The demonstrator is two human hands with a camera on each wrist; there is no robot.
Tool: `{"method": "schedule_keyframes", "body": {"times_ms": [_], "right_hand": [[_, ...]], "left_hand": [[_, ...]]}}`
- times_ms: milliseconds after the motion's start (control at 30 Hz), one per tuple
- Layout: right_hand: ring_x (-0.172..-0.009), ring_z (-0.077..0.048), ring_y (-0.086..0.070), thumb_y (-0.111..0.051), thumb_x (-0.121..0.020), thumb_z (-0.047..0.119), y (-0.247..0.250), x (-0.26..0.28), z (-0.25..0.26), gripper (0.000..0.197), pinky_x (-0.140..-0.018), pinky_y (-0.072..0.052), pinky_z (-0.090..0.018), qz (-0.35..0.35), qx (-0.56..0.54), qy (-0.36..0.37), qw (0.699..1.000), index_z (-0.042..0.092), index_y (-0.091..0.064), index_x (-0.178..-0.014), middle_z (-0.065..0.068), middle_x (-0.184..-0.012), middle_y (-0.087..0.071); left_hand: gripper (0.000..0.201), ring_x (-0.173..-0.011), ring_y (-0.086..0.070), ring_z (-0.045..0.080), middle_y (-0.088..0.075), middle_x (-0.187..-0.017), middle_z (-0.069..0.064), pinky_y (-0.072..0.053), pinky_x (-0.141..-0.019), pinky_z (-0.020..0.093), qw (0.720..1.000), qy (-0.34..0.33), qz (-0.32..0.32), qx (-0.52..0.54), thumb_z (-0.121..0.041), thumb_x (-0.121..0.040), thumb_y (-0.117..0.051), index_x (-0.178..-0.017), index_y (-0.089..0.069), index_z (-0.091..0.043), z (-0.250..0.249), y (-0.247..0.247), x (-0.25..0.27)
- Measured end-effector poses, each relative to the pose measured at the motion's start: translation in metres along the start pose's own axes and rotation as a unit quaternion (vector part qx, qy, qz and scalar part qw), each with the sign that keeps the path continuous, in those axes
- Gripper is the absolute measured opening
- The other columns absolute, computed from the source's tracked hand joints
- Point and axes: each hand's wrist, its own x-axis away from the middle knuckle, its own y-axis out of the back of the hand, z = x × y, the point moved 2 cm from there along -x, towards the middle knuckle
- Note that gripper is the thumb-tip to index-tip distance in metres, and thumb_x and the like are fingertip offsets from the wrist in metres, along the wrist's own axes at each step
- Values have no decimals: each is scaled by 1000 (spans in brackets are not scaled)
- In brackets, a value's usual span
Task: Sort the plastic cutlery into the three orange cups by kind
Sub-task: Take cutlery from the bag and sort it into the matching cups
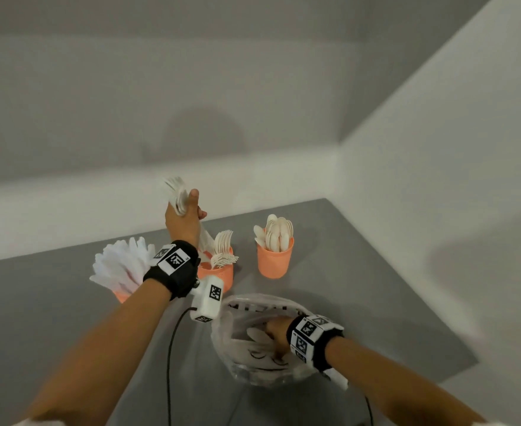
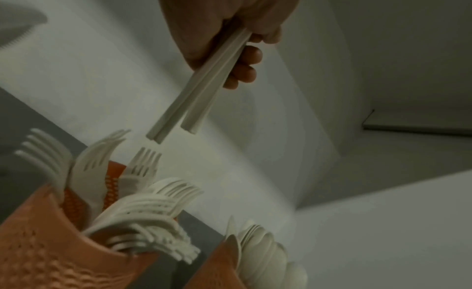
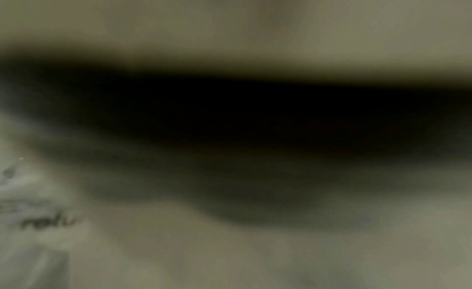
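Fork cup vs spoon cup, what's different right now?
The fork cup holds forks, tines up and fanned out; the spoon cup holds spoons, bowls up in a tighter bunch. The fork cup stands in the middle and is partly hidden by the left hand's wrist; the spoon cup stands to its right in full view. That hand holds more forks above the fork cup; nothing is over the spoon cup. Both are orange and upright.

Left hand point(image 2: 230, 21) grips fork handles point(image 2: 194, 97) (tines hidden) above fork-filled orange cup point(image 2: 43, 251).
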Motion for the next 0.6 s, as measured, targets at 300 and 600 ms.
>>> {"method": "schedule_keyframes", "body": {"times_ms": [300, 600], "right_hand": [[-110, -32, -55, -62, -86, 27, 99, 129, 47, 30, -96, -42, -42, 14, -37, -9, 999, 9, -56, -110, -15, -120, -59], [-90, -28, -61, -67, -68, 44, 44, 9, 2, 36, -81, -52, -50, 1, 38, -14, 999, 38, -51, -100, 4, -100, -63]], "left_hand": [[16, -64, -60, 18, -62, -71, 8, -52, -64, 24, 996, 33, 46, -72, -14, -84, -64, -91, -59, -1, 53, -12, 1], [59, -90, -57, 20, -58, -106, 6, -44, -80, 23, 980, -54, 83, -174, 7, -76, -62, -127, -41, -14, 52, -7, 5]]}}
